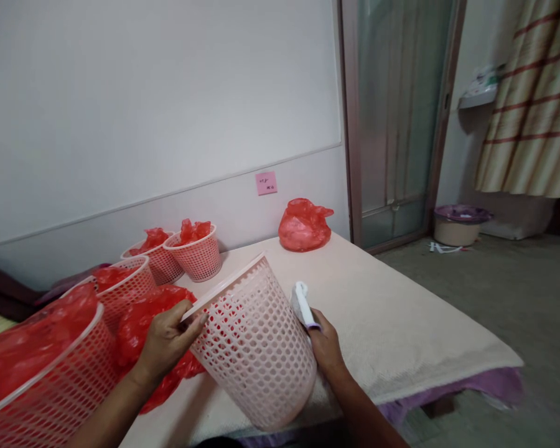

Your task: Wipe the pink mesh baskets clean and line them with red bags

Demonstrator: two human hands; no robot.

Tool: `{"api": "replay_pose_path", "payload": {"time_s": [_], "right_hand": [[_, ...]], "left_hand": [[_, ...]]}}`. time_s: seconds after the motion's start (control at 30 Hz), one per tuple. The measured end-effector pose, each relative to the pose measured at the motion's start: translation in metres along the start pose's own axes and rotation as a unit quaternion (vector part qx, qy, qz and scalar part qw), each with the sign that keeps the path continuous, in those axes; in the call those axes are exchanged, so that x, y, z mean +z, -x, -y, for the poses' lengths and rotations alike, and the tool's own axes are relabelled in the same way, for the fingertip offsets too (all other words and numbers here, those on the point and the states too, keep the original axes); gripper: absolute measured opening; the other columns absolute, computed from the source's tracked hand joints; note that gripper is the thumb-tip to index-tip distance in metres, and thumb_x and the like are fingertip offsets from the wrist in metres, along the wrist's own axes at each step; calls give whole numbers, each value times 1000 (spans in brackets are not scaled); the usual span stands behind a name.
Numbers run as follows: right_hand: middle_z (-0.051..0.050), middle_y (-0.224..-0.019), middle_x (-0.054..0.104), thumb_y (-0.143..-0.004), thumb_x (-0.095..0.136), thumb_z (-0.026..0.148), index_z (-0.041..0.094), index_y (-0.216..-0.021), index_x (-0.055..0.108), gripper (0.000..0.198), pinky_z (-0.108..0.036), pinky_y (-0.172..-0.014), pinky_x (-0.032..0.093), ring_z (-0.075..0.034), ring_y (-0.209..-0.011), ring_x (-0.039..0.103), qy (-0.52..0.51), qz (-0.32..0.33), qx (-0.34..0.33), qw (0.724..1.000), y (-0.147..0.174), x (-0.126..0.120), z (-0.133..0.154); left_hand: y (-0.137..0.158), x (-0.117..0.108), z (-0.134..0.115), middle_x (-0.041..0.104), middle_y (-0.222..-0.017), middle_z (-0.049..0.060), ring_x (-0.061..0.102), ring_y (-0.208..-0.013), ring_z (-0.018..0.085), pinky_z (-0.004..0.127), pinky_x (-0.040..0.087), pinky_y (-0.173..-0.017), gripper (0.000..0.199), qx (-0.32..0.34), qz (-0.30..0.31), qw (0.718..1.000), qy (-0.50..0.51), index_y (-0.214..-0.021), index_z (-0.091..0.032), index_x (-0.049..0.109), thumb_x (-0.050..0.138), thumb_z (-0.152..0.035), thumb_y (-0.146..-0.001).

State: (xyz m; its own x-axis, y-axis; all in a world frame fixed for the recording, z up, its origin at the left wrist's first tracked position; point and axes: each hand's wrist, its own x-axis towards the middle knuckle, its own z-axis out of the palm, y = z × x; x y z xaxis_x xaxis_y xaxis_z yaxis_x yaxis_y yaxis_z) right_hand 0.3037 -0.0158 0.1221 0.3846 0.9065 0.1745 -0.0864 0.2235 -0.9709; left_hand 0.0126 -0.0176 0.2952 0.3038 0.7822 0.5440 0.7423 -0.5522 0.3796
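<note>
A pink plastic wastebasket [266, 348] with a perforated wall is tilted over the bed, its rim toward the upper left. My left hand [170, 339] grips the rim, thumb on the outside. On the basket's right side, my right hand [325, 342] is closed on a white cloth [302, 302] with a purple edge, beside the wall; its fingertips are partly hidden. Behind my left hand lies a crumpled red plastic bag [137, 320], seen partly through the basket's holes.
Several pink baskets lined with red bags, including a near one [88, 373] and a far one [198, 258], stand along the left. A filled red bag [304, 227] sits by the wall. The bed's right edge [448, 317] drops to the floor, where a bin [460, 230] stands.
</note>
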Motion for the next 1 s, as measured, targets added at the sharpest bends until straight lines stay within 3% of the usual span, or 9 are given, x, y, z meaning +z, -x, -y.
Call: {"api": "replay_pose_path", "payload": {"time_s": [0.37,0.6,0.8,1.0], "right_hand": [[-8,-108,71,-71,52,24,17,-108,67,40,-37,-92,45,-27,-103,62,-2,-16,4,1000,-4,2,3],[-6,-109,71,-68,52,20,20,-109,67,43,-39,-93,46,-27,-104,62,-9,-10,2,1000,-3,1,7],[-6,-108,71,-66,58,19,21,-107,68,42,-39,-92,47,-26,-103,63,-8,-6,-71,997,-1,3,14],[-6,-106,65,-72,56,16,22,-108,66,38,-33,-89,47,-22,-102,61,44,38,-188,980,10,2,27]], "left_hand": [[-11,-1,-2,36,-58,-7,38,-52,10,24,30,-51,40,-5,41,999,-2,-63,-21,41,63,-50,-79],[-19,2,3,37,-61,-7,39,-54,11,25,30,-52,36,-35,35,999,15,-66,-21,44,62,-50,-79],[-31,3,13,33,-56,-8,34,-52,10,24,27,-51,42,-59,7,998,28,-60,-22,39,64,-51,-77],[-44,3,23,49,-63,-5,43,-57,12,24,32,-53,35,-107,9,993,40,-77,-20,58,63,-54,-76]]}}
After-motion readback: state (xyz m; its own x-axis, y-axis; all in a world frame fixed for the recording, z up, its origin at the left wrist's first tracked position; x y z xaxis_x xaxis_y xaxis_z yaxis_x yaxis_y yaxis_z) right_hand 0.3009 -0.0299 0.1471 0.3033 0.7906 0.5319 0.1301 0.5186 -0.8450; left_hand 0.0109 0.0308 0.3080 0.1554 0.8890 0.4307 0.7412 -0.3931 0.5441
